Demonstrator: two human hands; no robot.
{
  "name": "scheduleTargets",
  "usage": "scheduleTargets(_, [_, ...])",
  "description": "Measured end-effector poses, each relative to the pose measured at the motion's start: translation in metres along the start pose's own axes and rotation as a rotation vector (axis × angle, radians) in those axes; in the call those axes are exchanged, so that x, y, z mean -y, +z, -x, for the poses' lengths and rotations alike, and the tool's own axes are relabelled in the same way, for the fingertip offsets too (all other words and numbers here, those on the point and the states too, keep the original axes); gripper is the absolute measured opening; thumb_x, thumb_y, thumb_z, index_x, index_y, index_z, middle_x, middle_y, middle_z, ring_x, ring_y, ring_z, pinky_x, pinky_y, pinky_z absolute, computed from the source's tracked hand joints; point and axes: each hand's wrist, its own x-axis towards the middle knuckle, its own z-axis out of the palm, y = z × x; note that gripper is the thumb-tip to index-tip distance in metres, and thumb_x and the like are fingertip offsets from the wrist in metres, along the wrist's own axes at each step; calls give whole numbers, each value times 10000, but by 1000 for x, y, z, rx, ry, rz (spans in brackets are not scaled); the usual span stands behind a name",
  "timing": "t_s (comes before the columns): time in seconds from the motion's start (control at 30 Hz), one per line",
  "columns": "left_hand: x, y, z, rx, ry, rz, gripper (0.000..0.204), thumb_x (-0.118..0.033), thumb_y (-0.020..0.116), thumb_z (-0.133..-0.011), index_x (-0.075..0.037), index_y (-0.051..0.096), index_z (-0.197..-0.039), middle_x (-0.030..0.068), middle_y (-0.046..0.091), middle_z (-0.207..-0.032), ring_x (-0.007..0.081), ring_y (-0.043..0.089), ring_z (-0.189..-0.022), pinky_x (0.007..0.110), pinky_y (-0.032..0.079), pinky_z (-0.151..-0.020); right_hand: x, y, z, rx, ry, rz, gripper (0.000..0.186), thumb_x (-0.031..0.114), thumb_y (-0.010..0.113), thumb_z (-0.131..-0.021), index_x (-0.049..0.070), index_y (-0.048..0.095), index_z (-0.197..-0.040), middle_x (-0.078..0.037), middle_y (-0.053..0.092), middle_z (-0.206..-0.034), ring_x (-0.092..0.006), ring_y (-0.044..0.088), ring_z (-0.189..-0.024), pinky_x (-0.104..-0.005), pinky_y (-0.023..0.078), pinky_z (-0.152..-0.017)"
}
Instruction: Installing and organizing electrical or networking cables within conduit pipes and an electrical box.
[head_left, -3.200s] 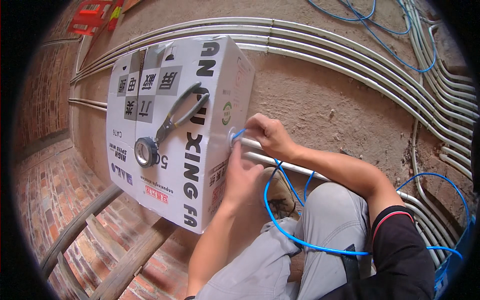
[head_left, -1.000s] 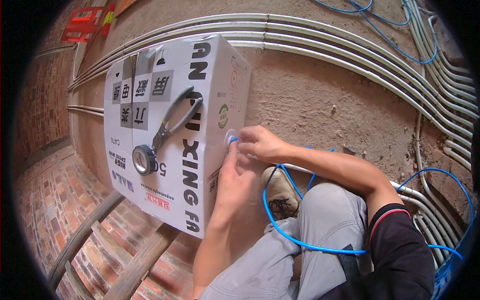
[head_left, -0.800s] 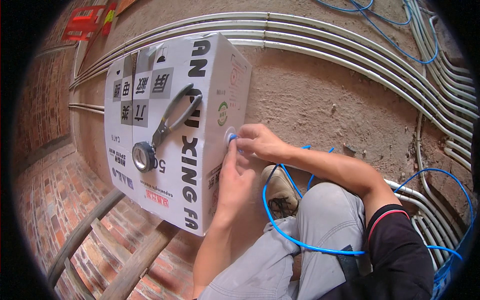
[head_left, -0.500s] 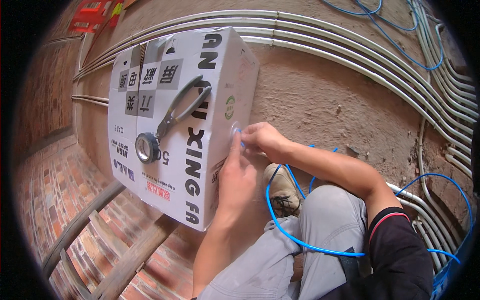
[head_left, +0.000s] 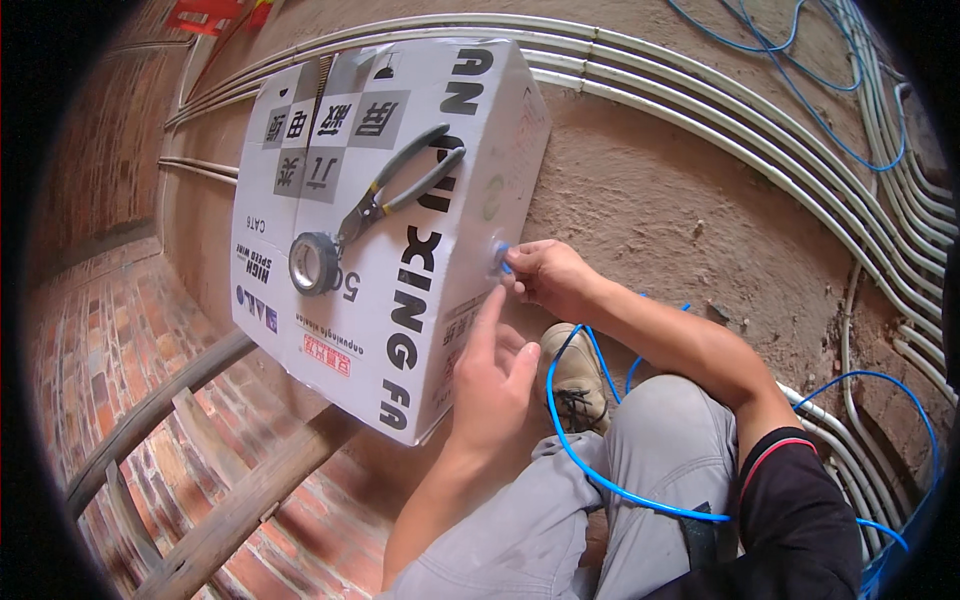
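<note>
A white cardboard box (head_left: 375,290) with black print stands beside me against the wall. At a round hole in its right side, my right hand (head_left: 548,275) pinches a short piece of blue cable (head_left: 504,257) between thumb and fingers. My left hand (head_left: 492,375) is open just below it, index finger stretched toward the hole and the other fingers loosely bent, holding nothing. On top of the box lie grey-handled pliers (head_left: 367,207) with their handles spread. A roll of black tape (head_left: 331,265) lies next to the jaws.
Blue cable (head_left: 600,485) loops across my legs by my shoe (head_left: 575,385). White conduit pipes (head_left: 690,118) run along the rough wall. Wooden poles (head_left: 250,500) stand at lower left above brickwork (head_left: 215,390). More blue cable (head_left: 790,85) hangs at upper right.
My left hand has drawn back from the blue cable and its fingers have opened. The right hand still pinches the cable at the hole. The view has shifted slightly.
</note>
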Motion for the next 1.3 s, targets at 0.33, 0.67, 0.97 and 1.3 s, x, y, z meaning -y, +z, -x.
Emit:
scheduleTargets(0.33, [-3, -15, 7, -170, 201, -160, 571, 35, 663, -905, 53, 480, -1445, 52, 614, -937, 103, 568, -777, 231, 494, -705, 5, -10, -3, 200, -54, 65, 314, 367, 589, -1044, 59, 647, -1039, -48, 668, -903, -111, 571, -776, -252, 447, -692])
scheduleTargets(0.67, [-23, -11, 12, -272, 552, -306, 494, 59, 659, -890, 54, 551, -1372, 88, 622, -986, 126, 608, -801, 253, 524, -698, 12, 0, -6, 19, 64, 40, 209, 255, 636, -1021, 50, 663, -991, -36, 666, -852, -84, 553, -682, -206, 448, -618])
scheduleTargets(0.97, [-26, -21, 18, -381, 479, -185, 463, 57, 679, -856, 49, 603, -1312, 86, 623, -951, 158, 596, -792, 283, 509, -686, 16, -6, 5, 155, 123, 68, 318, 403, 594, -1038, 100, 643, -957, -18, 659, -828, -106, 574, -706, -255, 434, -628])
scheduleTargets(1.3, [-23, -42, 26, -465, 566, -456, 376, 47, 697, -846, 53, 648, -1219, 154, 635, -1011, 277, 612, -877, 366, 510, -790, 6, -14, -5, 278, -78, 229, 338, 408, 640, -1008, 79, 662, -935, -12, 631, -855, -105, 559, -760, -258, 429, -693])
